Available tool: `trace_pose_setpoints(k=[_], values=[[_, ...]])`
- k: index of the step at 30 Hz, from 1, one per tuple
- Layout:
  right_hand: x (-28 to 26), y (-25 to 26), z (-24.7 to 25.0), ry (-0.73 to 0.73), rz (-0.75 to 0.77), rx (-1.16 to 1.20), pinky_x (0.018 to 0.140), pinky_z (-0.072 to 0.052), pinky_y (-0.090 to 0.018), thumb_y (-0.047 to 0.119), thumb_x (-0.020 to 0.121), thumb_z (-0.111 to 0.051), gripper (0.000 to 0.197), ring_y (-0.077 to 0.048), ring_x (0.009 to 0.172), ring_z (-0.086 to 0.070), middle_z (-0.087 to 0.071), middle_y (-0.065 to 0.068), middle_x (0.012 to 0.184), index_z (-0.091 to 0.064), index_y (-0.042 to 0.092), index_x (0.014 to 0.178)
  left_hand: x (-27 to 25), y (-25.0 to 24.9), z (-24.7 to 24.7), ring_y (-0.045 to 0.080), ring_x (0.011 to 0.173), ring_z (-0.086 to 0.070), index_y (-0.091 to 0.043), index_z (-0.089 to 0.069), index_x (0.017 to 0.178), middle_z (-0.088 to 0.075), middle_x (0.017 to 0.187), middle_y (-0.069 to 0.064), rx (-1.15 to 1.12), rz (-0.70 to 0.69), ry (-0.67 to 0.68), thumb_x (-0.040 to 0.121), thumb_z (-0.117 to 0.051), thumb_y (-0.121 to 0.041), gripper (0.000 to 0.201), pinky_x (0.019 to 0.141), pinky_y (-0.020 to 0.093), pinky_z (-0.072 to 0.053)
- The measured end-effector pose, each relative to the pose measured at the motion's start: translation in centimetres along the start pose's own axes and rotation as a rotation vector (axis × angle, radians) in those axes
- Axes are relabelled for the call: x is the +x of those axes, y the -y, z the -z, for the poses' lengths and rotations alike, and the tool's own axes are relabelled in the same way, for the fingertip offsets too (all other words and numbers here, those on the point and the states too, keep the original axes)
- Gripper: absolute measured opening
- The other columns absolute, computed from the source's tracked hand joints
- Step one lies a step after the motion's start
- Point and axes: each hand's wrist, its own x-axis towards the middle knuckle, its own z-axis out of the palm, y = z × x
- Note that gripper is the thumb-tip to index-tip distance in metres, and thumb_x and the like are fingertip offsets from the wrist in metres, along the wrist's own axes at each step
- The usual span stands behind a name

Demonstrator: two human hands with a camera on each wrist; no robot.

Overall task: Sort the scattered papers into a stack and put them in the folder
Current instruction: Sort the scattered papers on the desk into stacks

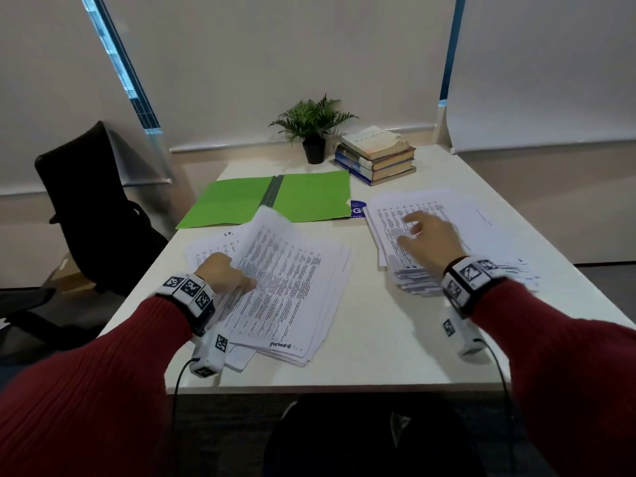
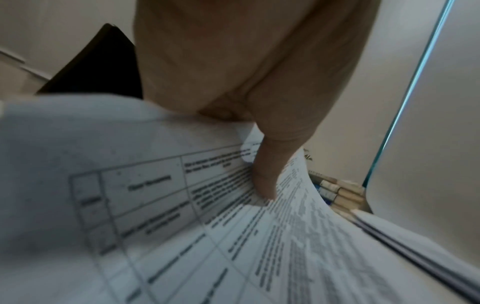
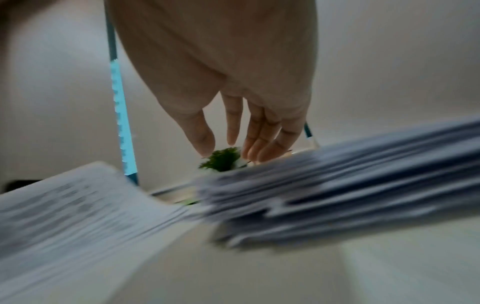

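Papers in two loose piles: left pile (image 1: 275, 287) pinched at its edge by left hand (image 1: 220, 275), right pile (image 1: 430, 235) under right hand (image 1: 430, 241), fingers relaxed, hovering. Sheets light, floppy, slippery; grip square by edges. Green folder (image 1: 268, 201) open beyond left hand.

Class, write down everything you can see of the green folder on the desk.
The green folder lies open and flat on the white desk, inner faces up, with a dark grey spine strip between its two halves. It looks like thin card, and its right edge shows a small nick. It holds no sheets. It sits behind the left pile of papers, whose lifted top sheets overlap its near edge. A blue label lies by its right corner. Neither hand touches it.
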Motion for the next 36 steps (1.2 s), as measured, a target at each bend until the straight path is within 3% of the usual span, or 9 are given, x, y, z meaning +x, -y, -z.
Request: trace_pose_setpoints(k=[5,7,10,14,17,23,25,29,36], values=[[-3.5,4.3,-5.5,0.274,-0.138,0.338,0.113,-0.048,-0.051,0.057,0.082,-0.079,0.092,-0.030,0.136,-0.057,-0.055,-0.008,0.152,-0.042,0.018,0.157,-2.3,-1.2,1.0,0.013,0.063,-0.075,0.000,-0.069,0.102,-0.073,0.086,0.006,-0.506,-0.152,-0.020,0.091,-0.076,0.004,0.013,0.051,0.017,-0.055],[-4.2,5.9,-6.6,0.303,-0.169,0.451,0.121,-0.037,-0.046,0.062,0.081,-0.080,0.108,-0.029,0.151,-0.042,-0.040,-0.005,0.166,-0.029,0.016,0.164,-2.5,-1.3,0.9,0.020,0.086,-0.081,0.005,-0.069,0.117,-0.080,0.101,0.014,-0.816,-0.174,0.074,0.091,-0.070,0.014,0.028,0.064,0.024,-0.063],[-4.7,7.6,-8.0,0.322,-0.144,0.740,0.109,-0.050,-0.042,0.045,0.077,-0.091,0.082,-0.028,0.134,-0.062,-0.069,-0.003,0.139,-0.057,0.014,0.145,-2.0,-1.4,-0.2,0.028,0.111,-0.076,-0.001,-0.068,0.130,-0.079,0.119,0.012,-0.942,-0.207,0.160,0.088,-0.075,0.011,0.044,0.083,0.030,-0.065],[-4.7,7.6,-9.9,0.233,-0.153,0.776,0.101,-0.058,-0.047,0.005,0.078,-0.088,0.048,-0.026,0.109,-0.074,-0.078,-0.005,0.115,-0.071,0.013,0.122,0.1,-0.6,-1.8,0.028,0.110,-0.075,-0.003,-0.056,0.139,-0.071,0.131,0.018,-0.722,-0.110,0.109,0.075,-0.096,-0.028,0.079,0.092,0.041,-0.063],[-4.1,6.3,-10.5,0.186,-0.219,0.666,0.100,-0.057,-0.046,0.003,0.077,-0.088,0.047,-0.029,0.106,-0.070,-0.074,-0.008,0.112,-0.066,0.009,0.119,1.4,1.6,-0.5,0.035,0.126,-0.064,-0.005,-0.054,0.143,-0.063,0.139,0.016,-0.280,-0.050,-0.108,0.082,-0.084,-0.053,0.083,0.108,0.048,-0.052],[-3.3,4.8,-11.0,0.271,-0.226,0.600,0.098,-0.055,-0.041,0.006,0.083,-0.085,0.046,-0.031,0.110,-0.069,-0.075,-0.010,0.118,-0.067,0.007,0.125,3.2,6.8,2.1,0.041,0.126,-0.059,0.002,-0.064,0.123,-0.065,0.132,0.021,0.080,0.231,-0.151,0.065,-0.083,-0.076,0.099,0.099,0.037,-0.049],[-3.5,4.6,-11.0,0.279,-0.223,0.585,0.086,-0.053,-0.032,0.004,0.087,-0.081,0.038,-0.028,0.104,-0.068,-0.073,-0.009,0.113,-0.067,0.007,0.122,3.5,7.3,1.7,0.040,0.111,-0.066,-0.001,-0.066,0.115,-0.071,0.121,0.020,0.038,0.260,-0.160,0.051,-0.091,-0.071,0.097,0.095,0.040,-0.056],[-3.6,4.2,-11.0,0.266,-0.210,0.591,0.064,-0.042,-0.020,0.008,0.087,-0.082,0.040,-0.025,0.101,-0.064,-0.070,-0.007,0.110,-0.063,0.008,0.123,3.5,6.0,1.1,0.032,0.091,-0.066,0.006,-0.065,0.114,-0.073,0.111,0.018,-0.183,0.253,-0.152,0.069,-0.098,-0.033,0.069,0.080,0.034,-0.054],[-3.4,3.7,-11.4,0.273,-0.223,0.624,0.101,-0.056,-0.049,0.008,0.082,-0.084,0.033,-0.032,0.106,-0.071,-0.076,-0.010,0.112,-0.070,0.014,0.111,2.7,4.9,1.8,0.033,0.088,-0.065,-0.007,-0.071,0.106,-0.069,0.097,0.011,-0.259,0.008,-0.500,0.090,-0.075,-0.023,0.022,0.076,0.036,-0.050]])
